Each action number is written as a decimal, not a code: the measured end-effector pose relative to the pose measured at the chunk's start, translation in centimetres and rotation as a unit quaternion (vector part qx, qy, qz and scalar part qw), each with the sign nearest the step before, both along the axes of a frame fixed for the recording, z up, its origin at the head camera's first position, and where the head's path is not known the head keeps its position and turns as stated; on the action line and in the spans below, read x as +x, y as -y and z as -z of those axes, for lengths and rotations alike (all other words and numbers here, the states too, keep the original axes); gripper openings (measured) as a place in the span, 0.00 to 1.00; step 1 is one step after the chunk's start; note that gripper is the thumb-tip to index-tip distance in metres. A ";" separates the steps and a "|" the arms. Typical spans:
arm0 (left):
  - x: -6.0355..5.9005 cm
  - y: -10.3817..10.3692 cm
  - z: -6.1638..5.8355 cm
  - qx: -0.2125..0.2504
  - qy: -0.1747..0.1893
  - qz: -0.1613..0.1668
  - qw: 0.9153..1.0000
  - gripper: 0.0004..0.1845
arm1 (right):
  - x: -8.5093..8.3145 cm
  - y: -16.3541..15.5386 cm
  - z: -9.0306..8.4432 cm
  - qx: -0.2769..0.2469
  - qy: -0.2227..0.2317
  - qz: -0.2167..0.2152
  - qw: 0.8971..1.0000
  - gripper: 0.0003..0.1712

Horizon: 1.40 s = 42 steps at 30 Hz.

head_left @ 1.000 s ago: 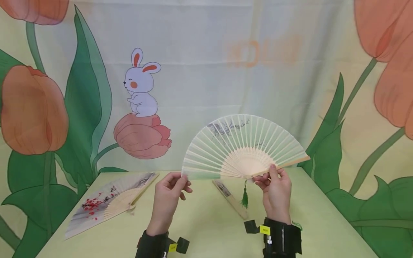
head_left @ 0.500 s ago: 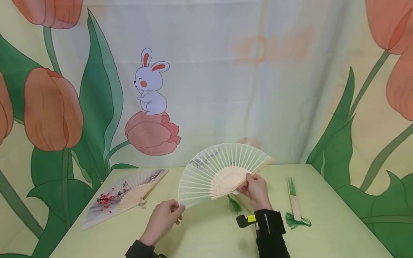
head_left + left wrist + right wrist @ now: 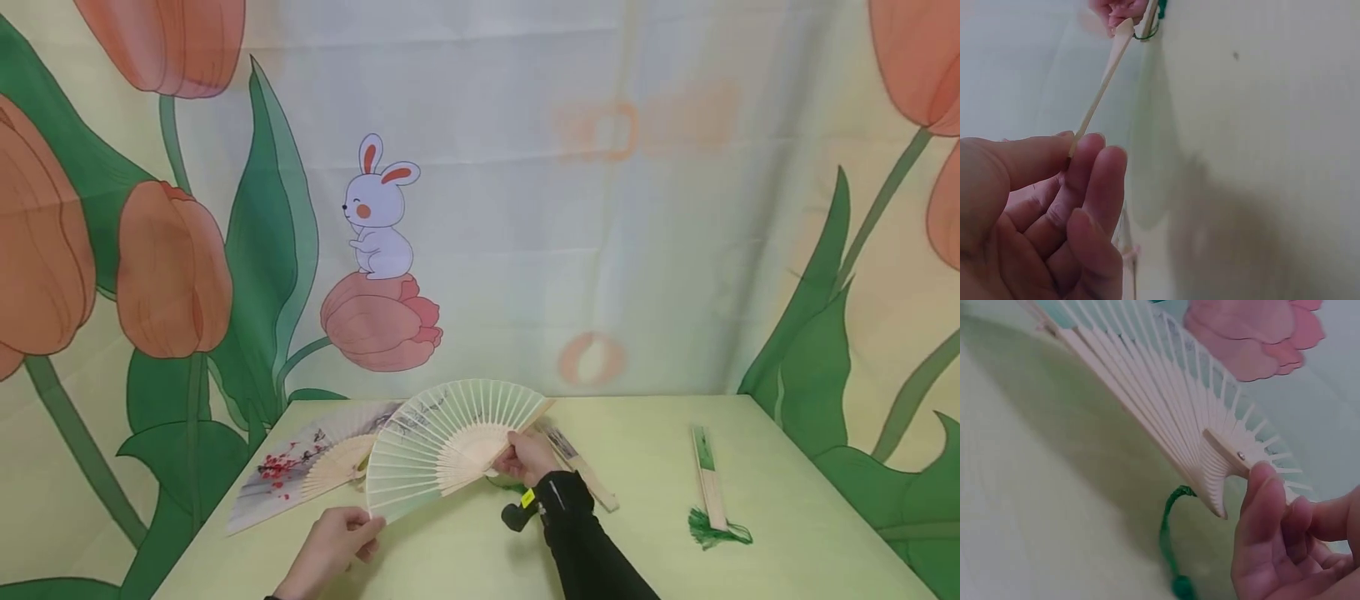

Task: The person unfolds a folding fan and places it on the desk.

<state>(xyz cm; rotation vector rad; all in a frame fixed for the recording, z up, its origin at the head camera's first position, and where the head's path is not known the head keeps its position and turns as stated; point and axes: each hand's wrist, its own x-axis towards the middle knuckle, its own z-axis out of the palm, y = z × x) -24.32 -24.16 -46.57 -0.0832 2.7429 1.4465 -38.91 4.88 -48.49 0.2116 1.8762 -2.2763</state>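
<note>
Spread wide between both hands is a pale green folding fan (image 3: 457,442) with light wooden ribs and a dark printed motif. My left hand (image 3: 333,542) pinches the end of its lower left guard between thumb and fingers. My right hand (image 3: 527,457) grips the other guard close to the pivot. In the right wrist view a green tassel (image 3: 1182,584) hangs by its cord from the pivot end. The fan overlaps an open fan with red blossoms (image 3: 281,471) on the table in the head view.
A folded fan with a dark print (image 3: 581,467) lies just right of my right hand. Farther right lies a folded green fan (image 3: 708,479) with its tassel. A curtain printed with tulips and a rabbit (image 3: 480,200) hangs behind the table (image 3: 645,533).
Both hands have carried the open green fan down and to the left, toward the blossom fan, and tilted it. The folded green fan at the right has come into view.
</note>
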 end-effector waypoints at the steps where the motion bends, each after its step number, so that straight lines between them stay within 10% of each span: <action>1: 0.0 0.1 0.2 -0.006 0.001 0.000 1.000 0.15 | -0.2 0.2 0.5 0.004 0.004 -0.001 1.000 0.11; 11: 0.4 1.6 2.7 0.001 0.101 -0.024 0.995 0.14 | -1.1 2.8 2.7 0.051 0.013 -0.002 0.999 0.10; 34: 0.3 1.2 2.7 -0.071 0.098 -0.010 0.993 0.14 | -1.2 3.7 2.3 0.174 0.012 0.050 0.983 0.18; 42: 0.4 0.9 2.2 -0.100 0.094 0.010 0.991 0.15 | -0.4 3.3 2.3 0.123 -0.016 0.043 0.991 0.20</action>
